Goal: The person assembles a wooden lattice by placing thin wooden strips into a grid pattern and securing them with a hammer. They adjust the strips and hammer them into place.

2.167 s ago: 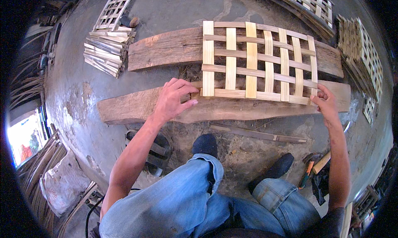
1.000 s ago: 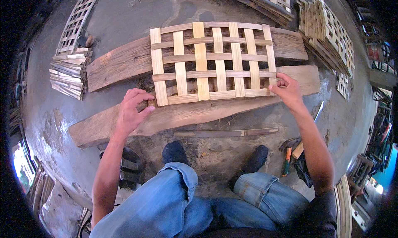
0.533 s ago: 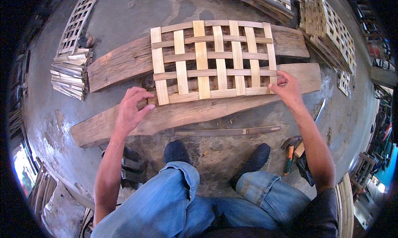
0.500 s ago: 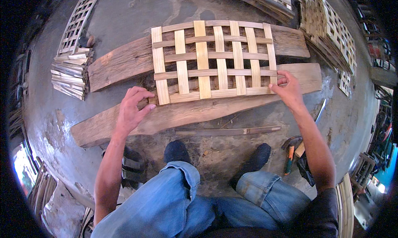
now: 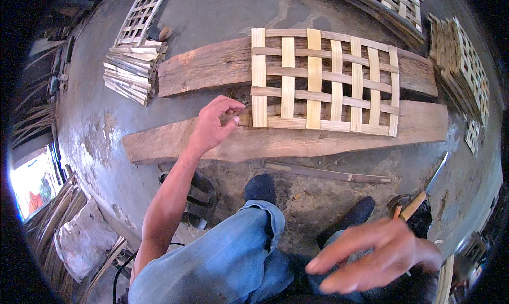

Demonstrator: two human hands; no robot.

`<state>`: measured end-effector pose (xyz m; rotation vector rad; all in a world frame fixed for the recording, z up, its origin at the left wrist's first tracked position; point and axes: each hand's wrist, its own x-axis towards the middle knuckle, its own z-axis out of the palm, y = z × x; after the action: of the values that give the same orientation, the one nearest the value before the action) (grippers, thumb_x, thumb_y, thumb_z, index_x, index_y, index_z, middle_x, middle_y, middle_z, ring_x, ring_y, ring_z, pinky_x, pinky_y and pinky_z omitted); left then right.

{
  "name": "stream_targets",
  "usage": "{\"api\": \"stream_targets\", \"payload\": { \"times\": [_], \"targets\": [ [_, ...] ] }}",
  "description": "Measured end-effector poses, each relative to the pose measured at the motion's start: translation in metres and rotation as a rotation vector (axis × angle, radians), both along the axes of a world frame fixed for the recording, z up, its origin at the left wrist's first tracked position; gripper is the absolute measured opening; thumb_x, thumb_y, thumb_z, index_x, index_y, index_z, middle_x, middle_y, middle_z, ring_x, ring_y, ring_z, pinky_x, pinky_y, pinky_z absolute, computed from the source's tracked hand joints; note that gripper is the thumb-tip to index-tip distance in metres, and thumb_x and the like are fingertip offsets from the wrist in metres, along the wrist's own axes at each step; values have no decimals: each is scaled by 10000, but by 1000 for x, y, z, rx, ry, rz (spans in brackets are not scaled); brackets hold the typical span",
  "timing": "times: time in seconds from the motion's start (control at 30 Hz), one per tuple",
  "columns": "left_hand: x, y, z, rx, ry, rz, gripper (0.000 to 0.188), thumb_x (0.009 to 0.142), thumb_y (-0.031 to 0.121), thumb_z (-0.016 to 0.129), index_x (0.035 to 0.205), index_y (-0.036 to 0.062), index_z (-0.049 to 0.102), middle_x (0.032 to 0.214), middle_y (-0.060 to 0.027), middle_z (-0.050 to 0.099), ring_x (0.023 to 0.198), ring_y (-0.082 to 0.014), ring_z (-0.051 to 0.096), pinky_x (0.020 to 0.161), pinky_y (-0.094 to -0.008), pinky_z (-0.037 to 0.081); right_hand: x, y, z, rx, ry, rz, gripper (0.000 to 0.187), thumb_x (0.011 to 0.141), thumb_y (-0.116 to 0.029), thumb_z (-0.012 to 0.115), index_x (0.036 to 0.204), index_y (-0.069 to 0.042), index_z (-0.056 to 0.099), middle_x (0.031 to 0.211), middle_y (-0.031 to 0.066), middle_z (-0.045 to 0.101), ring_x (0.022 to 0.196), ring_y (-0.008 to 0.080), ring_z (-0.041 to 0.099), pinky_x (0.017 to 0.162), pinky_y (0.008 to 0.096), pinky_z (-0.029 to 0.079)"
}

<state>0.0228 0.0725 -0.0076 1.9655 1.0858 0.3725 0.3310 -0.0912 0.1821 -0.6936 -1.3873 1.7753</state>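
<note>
A woven lattice panel of pale flat bamboo strips (image 5: 314, 81) lies across two rough wooden planks. At its lower left corner, my left hand (image 5: 212, 126) has thumb and curled fingers closed around the short protruding end of the bottom strip (image 5: 245, 118). My right hand (image 5: 376, 256) is off the panel, over my right knee, blurred, with its fingers apart and nothing visible in them. Just beyond it lies a knife (image 5: 414, 206) with a wooden handle, its blade pointing away on the floor.
The near plank (image 5: 185, 144) and far plank (image 5: 207, 65) lie on the concrete floor. A loose strip (image 5: 328, 172) rests before my feet. Stacked lattice panels (image 5: 456, 55) stand at right; a bundle of strips (image 5: 130, 73) and a lattice panel (image 5: 143, 12) are at left.
My right hand has let go of the panel's lower right corner and come back over my knee. My left hand stays at the lower left corner. The whole view has shifted.
</note>
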Motion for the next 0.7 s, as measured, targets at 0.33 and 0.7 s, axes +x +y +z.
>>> {"api": "stream_targets", "payload": {
  "times": [0.33, 0.7],
  "targets": [
    [6, -8, 1, 124, 27, 69, 275, 773, -31, 659, 1039, 33, 692, 1004, -107, 652, 910, -232, 644, 810, -318, 525, 10, -26, -52, -256, -472, -141, 117, 842, -108, 748, 937, -41, 738, 1000, 133, 721, 835, 233, 700, 725, 345, 563],
    [7, -118, -23, 341, 5, -451, 285, 738, 96, 718, 1020, 118, 689, 1042, -29, 703, 842, -208, 690, 724, -330, 575, 130, -134, -185, 104, -1546, 14, 351, 752, -126, 741, 1079, -106, 616, 1077, 84, 582, 1013, 315, 588, 807, 437, 523]
  ]
}}
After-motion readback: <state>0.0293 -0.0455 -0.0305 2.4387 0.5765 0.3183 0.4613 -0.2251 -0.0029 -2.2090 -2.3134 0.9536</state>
